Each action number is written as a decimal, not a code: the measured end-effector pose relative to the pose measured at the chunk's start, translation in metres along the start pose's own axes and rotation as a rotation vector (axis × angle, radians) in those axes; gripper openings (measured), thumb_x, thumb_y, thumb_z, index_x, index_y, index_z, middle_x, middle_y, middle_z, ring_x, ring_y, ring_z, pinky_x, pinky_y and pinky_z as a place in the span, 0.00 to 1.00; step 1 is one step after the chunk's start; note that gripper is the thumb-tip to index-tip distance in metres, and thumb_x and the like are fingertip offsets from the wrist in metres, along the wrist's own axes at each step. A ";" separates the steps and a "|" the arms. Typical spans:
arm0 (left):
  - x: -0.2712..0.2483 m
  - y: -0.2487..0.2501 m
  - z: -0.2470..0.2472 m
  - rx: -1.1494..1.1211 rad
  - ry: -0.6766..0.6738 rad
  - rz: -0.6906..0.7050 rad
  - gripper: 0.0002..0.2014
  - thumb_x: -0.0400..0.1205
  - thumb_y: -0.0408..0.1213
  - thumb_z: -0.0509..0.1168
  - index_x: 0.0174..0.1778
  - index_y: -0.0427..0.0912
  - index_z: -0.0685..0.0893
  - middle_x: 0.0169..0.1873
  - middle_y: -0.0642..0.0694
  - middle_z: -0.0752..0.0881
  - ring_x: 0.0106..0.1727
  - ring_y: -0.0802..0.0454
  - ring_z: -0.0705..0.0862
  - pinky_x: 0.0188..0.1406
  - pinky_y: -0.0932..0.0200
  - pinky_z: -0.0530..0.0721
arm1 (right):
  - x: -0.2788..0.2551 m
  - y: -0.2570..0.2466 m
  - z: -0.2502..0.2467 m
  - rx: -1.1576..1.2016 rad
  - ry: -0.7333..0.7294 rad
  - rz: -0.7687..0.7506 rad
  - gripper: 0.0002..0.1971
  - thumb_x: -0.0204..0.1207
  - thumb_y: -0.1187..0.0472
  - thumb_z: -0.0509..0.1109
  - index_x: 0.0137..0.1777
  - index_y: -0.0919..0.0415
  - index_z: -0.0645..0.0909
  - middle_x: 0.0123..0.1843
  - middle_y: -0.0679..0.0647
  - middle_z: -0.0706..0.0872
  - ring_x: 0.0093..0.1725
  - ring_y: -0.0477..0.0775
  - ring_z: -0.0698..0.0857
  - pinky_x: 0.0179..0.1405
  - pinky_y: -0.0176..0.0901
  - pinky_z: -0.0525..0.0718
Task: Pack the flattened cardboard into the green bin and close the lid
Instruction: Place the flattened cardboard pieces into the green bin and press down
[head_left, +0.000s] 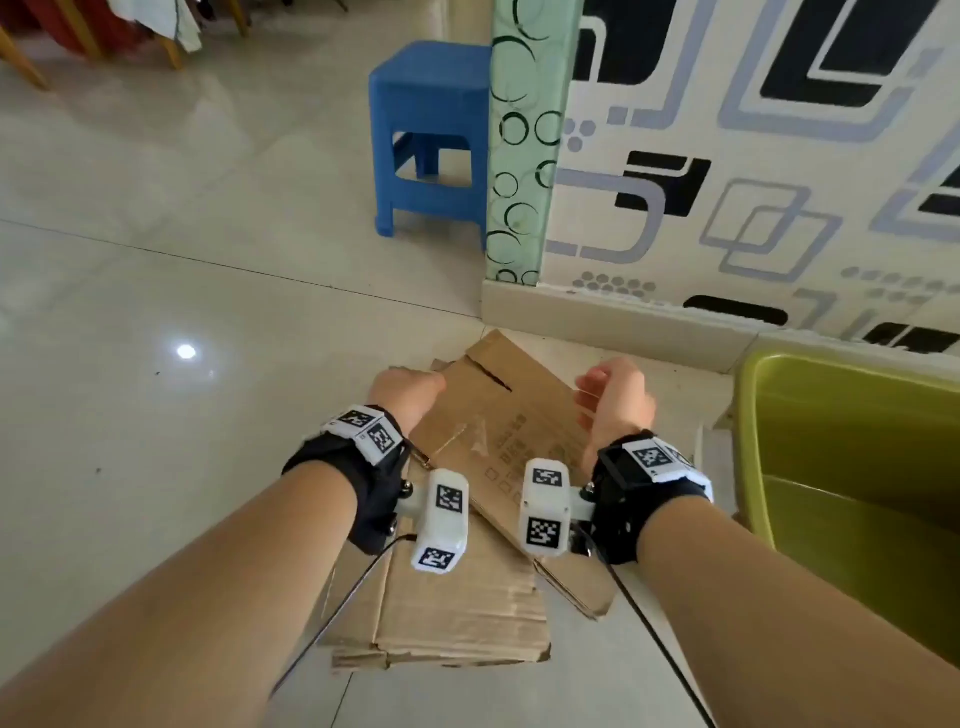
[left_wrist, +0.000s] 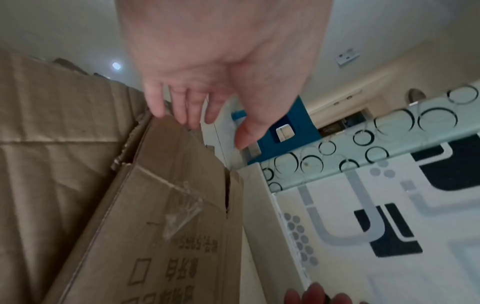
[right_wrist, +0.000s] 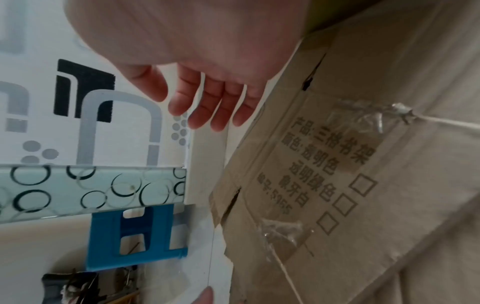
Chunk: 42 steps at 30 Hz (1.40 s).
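Note:
A pile of flattened cardboard (head_left: 457, 613) lies on the floor in front of me. Its top sheet (head_left: 498, 431), printed with text and checkboxes, lies askew toward the wall. My left hand (head_left: 415, 387) is at that sheet's far left corner. In the left wrist view its fingers (left_wrist: 182, 117) are nearly straight, tips touching the sheet's edge (left_wrist: 168, 205), thumb apart. My right hand (head_left: 613, 400) hovers at the sheet's right edge. Its fingers (right_wrist: 215, 121) hang loosely beside the sheet (right_wrist: 337, 185) and grip nothing. The green bin (head_left: 852, 467) stands open at the right.
A patterned wall (head_left: 753, 156) with a pale skirting (head_left: 597, 317) runs just behind the cardboard. A blue plastic stool (head_left: 431, 130) stands at the wall's corner. Glossy floor tiles (head_left: 156, 312) spread to the left. Chair legs show far back left.

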<state>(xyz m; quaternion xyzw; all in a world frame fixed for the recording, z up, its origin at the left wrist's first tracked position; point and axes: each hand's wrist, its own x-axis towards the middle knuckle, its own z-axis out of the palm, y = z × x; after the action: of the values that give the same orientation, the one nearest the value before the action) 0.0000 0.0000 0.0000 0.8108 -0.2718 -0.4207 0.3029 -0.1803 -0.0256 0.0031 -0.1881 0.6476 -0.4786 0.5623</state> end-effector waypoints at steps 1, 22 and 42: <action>0.005 -0.004 0.002 0.077 0.005 0.006 0.14 0.82 0.40 0.68 0.57 0.32 0.83 0.50 0.40 0.81 0.56 0.40 0.79 0.63 0.48 0.79 | 0.004 0.004 -0.003 -0.012 0.017 -0.025 0.09 0.72 0.62 0.63 0.31 0.56 0.79 0.35 0.54 0.86 0.38 0.55 0.80 0.47 0.49 0.77; 0.007 -0.036 -0.007 0.551 0.054 -0.072 0.14 0.72 0.45 0.77 0.38 0.38 0.82 0.43 0.42 0.87 0.45 0.42 0.86 0.55 0.51 0.88 | 0.003 0.048 -0.074 -0.713 0.168 0.292 0.25 0.75 0.52 0.61 0.68 0.67 0.69 0.54 0.61 0.83 0.57 0.67 0.85 0.59 0.52 0.81; -0.019 -0.026 -0.117 0.031 0.221 -0.172 0.50 0.74 0.74 0.58 0.81 0.36 0.71 0.77 0.31 0.77 0.74 0.31 0.80 0.75 0.40 0.77 | -0.001 -0.023 -0.005 -0.448 -0.209 -0.055 0.13 0.72 0.53 0.81 0.45 0.57 0.80 0.49 0.55 0.88 0.55 0.63 0.88 0.66 0.60 0.86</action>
<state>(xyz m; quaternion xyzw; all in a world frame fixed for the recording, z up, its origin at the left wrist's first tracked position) 0.0946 0.0614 0.0457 0.8770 -0.1725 -0.3492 0.2812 -0.1916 -0.0334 0.0227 -0.3739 0.6707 -0.3160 0.5572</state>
